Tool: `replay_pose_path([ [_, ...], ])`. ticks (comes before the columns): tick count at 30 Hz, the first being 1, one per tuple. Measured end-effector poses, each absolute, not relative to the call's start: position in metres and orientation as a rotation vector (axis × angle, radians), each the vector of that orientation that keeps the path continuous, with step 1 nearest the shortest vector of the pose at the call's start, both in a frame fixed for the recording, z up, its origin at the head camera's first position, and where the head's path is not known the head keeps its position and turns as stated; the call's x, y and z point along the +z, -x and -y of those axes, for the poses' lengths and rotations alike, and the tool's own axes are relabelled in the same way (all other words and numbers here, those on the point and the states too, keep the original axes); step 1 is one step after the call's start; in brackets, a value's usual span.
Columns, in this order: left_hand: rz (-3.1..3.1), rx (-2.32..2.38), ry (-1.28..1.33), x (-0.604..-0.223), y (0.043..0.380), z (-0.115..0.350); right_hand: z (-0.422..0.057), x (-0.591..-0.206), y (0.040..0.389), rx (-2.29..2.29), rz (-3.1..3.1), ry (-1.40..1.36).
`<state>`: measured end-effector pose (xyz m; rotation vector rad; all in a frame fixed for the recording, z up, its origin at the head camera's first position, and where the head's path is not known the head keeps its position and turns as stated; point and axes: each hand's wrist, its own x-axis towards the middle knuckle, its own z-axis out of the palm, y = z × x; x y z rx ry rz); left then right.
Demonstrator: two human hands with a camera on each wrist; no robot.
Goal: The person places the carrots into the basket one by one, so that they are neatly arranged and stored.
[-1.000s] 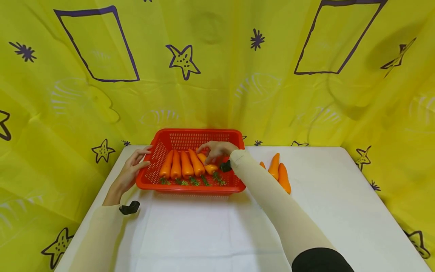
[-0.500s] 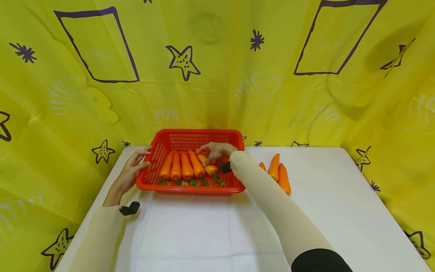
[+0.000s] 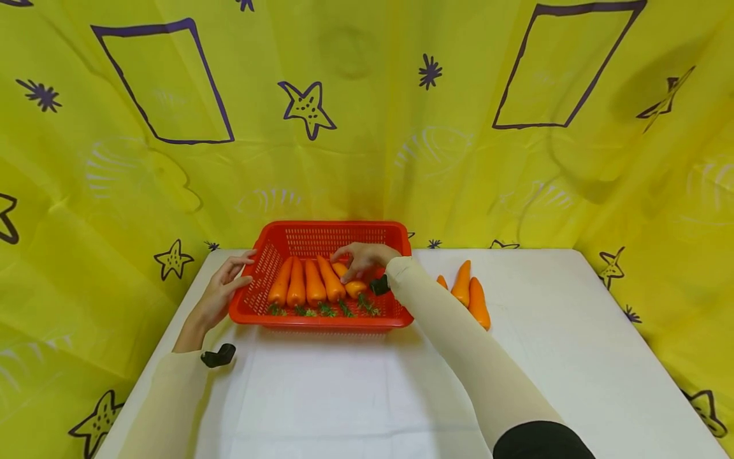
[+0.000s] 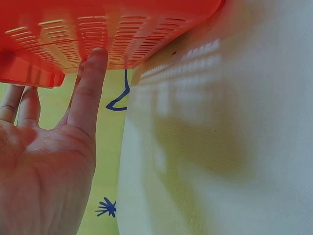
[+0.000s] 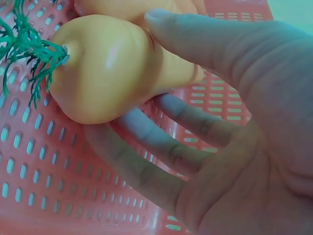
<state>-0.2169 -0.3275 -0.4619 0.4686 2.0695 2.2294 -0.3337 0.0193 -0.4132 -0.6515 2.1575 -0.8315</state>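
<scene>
In the head view, a red plastic basket (image 3: 321, 323) holds several orange carrots with green tops, lying side by side. My left hand (image 3: 215, 298) holds the basket's left rim; in the left wrist view, its fingers (image 4: 87, 98) reach up against the slotted outer wall. My right hand (image 3: 367, 260) is inside the basket at the right end of the row and grips the rightmost carrot (image 5: 105, 68). The thumb lies on one side of that carrot and the fingers on the other, their tips partly hidden. This carrot slants, its green top toward the near wall.
More loose carrots (image 3: 478, 305) lie on the white-covered table (image 3: 321, 395) to the right of the basket, partly hidden by my right sleeve. A yellow printed curtain (image 3: 355, 159) stands behind the table and along both sides.
The view has tipped up slightly, so everything sits a little lower in it. Both hands, the basket and the carrots keep nearly the same places.
</scene>
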Motion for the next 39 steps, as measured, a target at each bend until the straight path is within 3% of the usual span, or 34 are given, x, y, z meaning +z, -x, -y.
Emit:
replay_pose_path([
  [17, -2.073, 2.227, -0.467, -0.464, 0.216, 0.327, -0.044, -0.367, 0.321, -0.529, -2.379, 0.997],
  [26, -2.069, 2.222, -0.468, -0.463, 0.215, 0.328, -0.091, -0.343, 0.3, -0.671, -2.471, 1.163],
  [39, -2.073, 2.219, -0.478, -0.463, 0.216, 0.329, -0.183, -0.343, 0.269, -0.905, -2.583, 1.102],
])
